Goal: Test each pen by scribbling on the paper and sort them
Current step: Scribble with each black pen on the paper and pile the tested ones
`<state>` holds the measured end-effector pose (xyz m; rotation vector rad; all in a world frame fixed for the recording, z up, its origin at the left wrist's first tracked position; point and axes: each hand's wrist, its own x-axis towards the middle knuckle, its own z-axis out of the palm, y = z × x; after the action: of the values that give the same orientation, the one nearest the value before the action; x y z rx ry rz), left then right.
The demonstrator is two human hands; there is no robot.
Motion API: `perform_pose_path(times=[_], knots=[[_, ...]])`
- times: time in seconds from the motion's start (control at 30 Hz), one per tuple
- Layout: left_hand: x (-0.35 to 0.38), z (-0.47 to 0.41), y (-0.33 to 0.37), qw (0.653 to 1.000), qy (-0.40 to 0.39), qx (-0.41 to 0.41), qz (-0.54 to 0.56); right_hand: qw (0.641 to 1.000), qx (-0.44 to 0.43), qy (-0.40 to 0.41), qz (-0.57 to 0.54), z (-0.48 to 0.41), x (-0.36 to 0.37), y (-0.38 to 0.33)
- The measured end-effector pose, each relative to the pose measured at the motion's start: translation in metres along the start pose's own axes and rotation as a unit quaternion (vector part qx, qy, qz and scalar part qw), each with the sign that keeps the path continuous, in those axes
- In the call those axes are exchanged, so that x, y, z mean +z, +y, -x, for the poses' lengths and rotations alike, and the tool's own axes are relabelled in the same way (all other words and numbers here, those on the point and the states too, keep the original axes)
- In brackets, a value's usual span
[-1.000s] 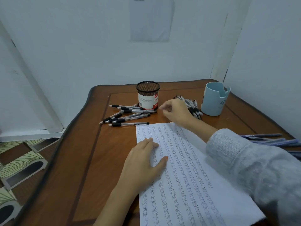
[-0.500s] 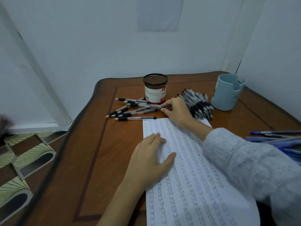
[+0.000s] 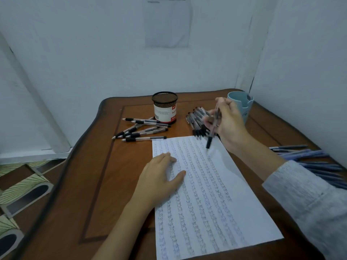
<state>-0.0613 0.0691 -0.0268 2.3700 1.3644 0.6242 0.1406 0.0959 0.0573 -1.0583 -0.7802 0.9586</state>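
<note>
- Our right hand (image 3: pixel 228 124) pinches a pen (image 3: pixel 209 142), tip down over the paper's (image 3: pixel 206 199) far right corner.
- Our left hand (image 3: pixel 159 182) lies flat on the paper.
- The right hand partly hides a pen pile (image 3: pixel 196 120) and a mug (image 3: pixel 246 109).

One mesh holder (image 3: pixel 164 107) and one blue cup (image 3: pixel 244 107). One paper sheet (image 3: pixel 206 203), one raised pen (image 3: pixel 213 128), plus three pen piles (image 3: pixel 196 121).

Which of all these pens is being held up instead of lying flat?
The black-grip pen pinched in the right hand, tilted tip-down over the paper's top right corner. Every other pen lies flat on the table.
</note>
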Motion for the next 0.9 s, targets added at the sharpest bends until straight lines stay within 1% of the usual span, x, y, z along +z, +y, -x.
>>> perform_pose_path(times=[0.1,0.17,0.23,0.33,0.4,0.47,0.57,0.6,0.73,0.8,0.9], knots=[[0.000,0.000,0.001,1.000,-0.007,-0.007,-0.001,0.994,0.080,-0.027,-0.074,0.022,-0.017,0.002],[-0.001,0.000,0.001,1.000,-0.007,-0.010,0.000,0.975,0.160,-0.052,-0.144,0.037,-0.028,0.005],[-0.001,0.000,0.002,1.000,-0.006,-0.011,0.001,0.957,0.211,-0.057,-0.191,0.048,-0.038,0.009],[-0.001,0.001,0.003,1.000,-0.003,-0.008,0.004,0.942,0.249,-0.042,-0.222,0.063,-0.051,0.015],[-0.001,0.002,0.003,1.000,-0.002,-0.008,0.005,0.939,0.252,-0.042,-0.231,0.070,-0.059,0.017],[-0.001,0.002,0.003,1.000,-0.002,-0.007,0.004,0.942,0.249,-0.049,-0.219,0.079,-0.065,0.017],[-0.001,0.001,0.003,1.000,-0.008,-0.008,0.003,0.967,0.222,-0.046,-0.116,0.088,-0.073,0.012],[-0.001,0.000,0.003,1.000,-0.011,-0.009,0.002,0.969,0.222,-0.043,-0.098,0.089,-0.075,0.012],[-0.001,0.001,0.002,1.000,-0.010,-0.008,-0.002,0.941,0.284,-0.063,-0.173,0.095,-0.086,0.012],[0.000,0.001,0.002,1.000,-0.010,-0.005,-0.004,0.944,0.292,-0.081,-0.131,0.096,-0.093,0.013],[0.000,0.001,0.001,1.000,-0.005,0.001,-0.009,0.953,0.278,-0.097,-0.075,0.097,-0.096,0.011]])
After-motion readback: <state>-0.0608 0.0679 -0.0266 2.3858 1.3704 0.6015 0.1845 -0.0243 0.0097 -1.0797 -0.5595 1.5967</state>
